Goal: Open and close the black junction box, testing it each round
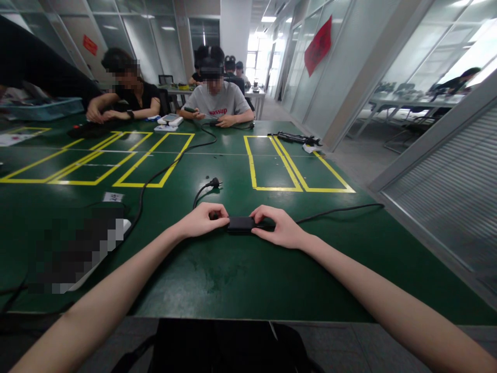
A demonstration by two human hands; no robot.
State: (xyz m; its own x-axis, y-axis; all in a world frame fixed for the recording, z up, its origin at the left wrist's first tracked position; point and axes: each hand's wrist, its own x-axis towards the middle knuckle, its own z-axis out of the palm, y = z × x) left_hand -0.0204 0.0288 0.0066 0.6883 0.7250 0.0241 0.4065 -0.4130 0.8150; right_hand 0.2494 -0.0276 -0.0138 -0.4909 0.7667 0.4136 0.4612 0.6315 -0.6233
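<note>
A black power adapter [240, 224] lies level at the green table's near middle, gripped at both ends. My left hand [204, 219] pinches its left end between thumb and fingers. Its right end is held by my right hand [277, 226], with the thumb below and fingers curled above. From the left side a black cord runs up to a mains plug [214, 183] resting on the table. Another thin black cable [341, 209] leaves the right end, passes behind my right hand and stretches to the right.
On the left lies a blurred dark device with a white edge [123, 228], beside a long black cable [143, 197]. Yellow tape rectangles [277, 189] mark the green table [217, 280]. A black folded stand-like object [297, 138] lies at the far right. Other people sit across the table.
</note>
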